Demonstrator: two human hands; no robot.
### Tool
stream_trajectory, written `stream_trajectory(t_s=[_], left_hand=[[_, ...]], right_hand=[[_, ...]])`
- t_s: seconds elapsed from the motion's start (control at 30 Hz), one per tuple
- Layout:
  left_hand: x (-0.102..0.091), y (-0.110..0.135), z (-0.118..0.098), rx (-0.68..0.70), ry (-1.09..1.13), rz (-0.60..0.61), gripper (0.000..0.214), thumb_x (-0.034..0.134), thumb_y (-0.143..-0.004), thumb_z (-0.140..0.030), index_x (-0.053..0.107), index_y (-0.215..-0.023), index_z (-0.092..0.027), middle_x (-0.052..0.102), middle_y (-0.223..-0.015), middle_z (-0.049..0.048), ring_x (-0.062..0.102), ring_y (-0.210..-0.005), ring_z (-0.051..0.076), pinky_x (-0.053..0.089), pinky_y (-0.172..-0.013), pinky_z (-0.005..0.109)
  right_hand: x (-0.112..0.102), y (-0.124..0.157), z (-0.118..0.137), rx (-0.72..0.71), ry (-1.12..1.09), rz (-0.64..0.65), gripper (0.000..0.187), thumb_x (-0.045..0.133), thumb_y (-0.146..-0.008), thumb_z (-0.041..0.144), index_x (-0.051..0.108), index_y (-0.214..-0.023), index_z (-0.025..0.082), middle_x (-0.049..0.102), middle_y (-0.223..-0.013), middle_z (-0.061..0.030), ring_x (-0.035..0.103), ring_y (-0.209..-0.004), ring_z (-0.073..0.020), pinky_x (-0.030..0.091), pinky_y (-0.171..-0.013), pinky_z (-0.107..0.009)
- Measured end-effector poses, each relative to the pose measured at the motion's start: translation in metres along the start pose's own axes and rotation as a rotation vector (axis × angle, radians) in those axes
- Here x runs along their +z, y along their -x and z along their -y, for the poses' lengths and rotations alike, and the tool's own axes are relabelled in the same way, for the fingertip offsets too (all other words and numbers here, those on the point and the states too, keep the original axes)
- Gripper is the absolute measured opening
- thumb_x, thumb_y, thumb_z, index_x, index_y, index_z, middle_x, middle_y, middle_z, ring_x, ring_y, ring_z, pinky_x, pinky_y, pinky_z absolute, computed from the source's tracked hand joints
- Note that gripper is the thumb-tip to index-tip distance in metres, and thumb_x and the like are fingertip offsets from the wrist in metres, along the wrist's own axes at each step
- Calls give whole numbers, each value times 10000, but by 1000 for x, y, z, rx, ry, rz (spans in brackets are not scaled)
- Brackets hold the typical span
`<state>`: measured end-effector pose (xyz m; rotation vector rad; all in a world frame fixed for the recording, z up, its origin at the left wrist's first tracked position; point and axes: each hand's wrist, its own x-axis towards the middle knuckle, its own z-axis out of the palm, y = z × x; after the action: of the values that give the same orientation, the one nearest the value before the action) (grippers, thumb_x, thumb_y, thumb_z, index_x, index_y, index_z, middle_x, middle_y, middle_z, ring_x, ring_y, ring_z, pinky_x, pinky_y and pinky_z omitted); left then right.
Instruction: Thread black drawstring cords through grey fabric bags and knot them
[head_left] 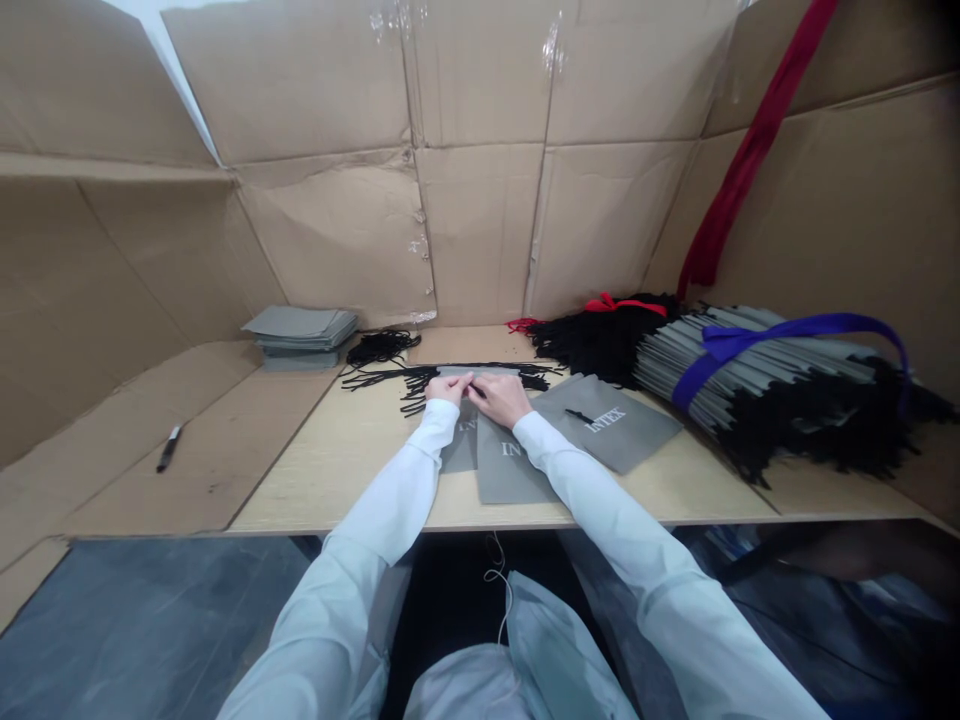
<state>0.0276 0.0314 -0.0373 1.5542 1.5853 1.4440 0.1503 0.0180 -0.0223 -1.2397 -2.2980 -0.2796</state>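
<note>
Working bare-handed at a pale wooden tabletop [300, 490], we hold our left hand [444, 388] and right hand [501, 397] nearly together at the table's middle. Our right fingers are pinched on a short piece of thin black cord [475, 391]; our left fingertips are bunched beside it, though we cannot tell whether they grip it too. Just beyond our knuckles shows the edge of a flat grey fabric piece [480, 371], with a fringe of loose black strands [375, 379] fanning out to the left.

Below our wrists lie a partly covered grey pouch [459, 458] and a flat grey pouch with white lettering [517, 482]. To the right, another grey pouch marked INTEX [637, 435] carries a small black cord piece [578, 416].

We judge the pinch to be the weak point: cord this thin and soft could slip from our fingertips if either hand relaxes. The fringe lies so near that a stray strand could snag or tangle with the held one. Our forearms, resting low over overlapping pouches, could also drag them askew. Farther right sits a thick grey bundle tied with purple ribbon [679, 350], clear of our sleeves.
</note>
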Motion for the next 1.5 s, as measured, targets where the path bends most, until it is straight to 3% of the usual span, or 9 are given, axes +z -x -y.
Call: stream_trajectory(t_s=[0.23,0.33,0.47,0.63,0.87,1.07,1.23,1.5], left_hand=[[-9,3,-6,32,-20,-46,365,527,-585,-470,577,-451,-135,495,-404,-11,451,-485,99,344,-531,205],[-2,2,-3,-54,282,41,307,571,-561,-434,610,-564,-130,557,-514,1,485,-544,101,374,-566,210],[12,4,0,-298,772,189,342,630,-533,-366,617,-781,-130,609,-726,47,535,-630,110,405,-580,226],[14,7,-2,-413,947,203,297,600,-587,-350,611,-804,-147,617,-771,45,556,-668,111,413,-580,209],[16,7,0,-550,999,65,118,549,-653,-238,568,-677,-125,596,-613,21,549,-586,95,422,-580,206],[16,10,-1,-608,1130,65,91,495,-702,-197,551,-676,-130,599,-642,30,560,-648,102,438,-650,214],[15,5,0,-667,1114,64,160,485,-705,-181,509,-558,-122,541,-515,16,526,-537,96,432,-638,231],[28,-2,4,-547,1055,-278,128,560,-574,-112,474,-480,-103,492,-453,-23,484,-467,71,410,-601,228]], right_hand=[[2,3,5,82,-30,-38,381,263,-805,397,569,-841,173,589,-787,-80,514,-737,-150,282,-590,-225],[1,3,7,144,-48,-48,355,276,-802,393,555,-878,187,595,-820,-72,526,-732,-154,298,-591,-228],[0,2,8,210,-25,-42,332,294,-798,376,529,-957,202,608,-801,-67,543,-702,-168,313,-585,-234],[2,2,10,195,-69,-46,318,313,-792,366,519,-979,211,600,-872,-65,542,-738,-169,330,-611,-238],[9,6,13,153,-194,-145,294,343,-789,303,490,-1019,193,566,-950,-56,517,-826,-152,350,-692,-229],[21,6,13,91,-240,-185,284,325,-801,283,545,-952,183,569,-941,-47,507,-837,-136,344,-736,-217],[26,5,15,47,-221,-207,255,351,-791,281,558,-902,181,586,-854,-40,509,-787,-126,344,-716,-212],[30,-2,19,59,-121,-188,227,372,-785,266,568,-849,172,589,-806,-53,509,-761,-134,341,-670,-214]])
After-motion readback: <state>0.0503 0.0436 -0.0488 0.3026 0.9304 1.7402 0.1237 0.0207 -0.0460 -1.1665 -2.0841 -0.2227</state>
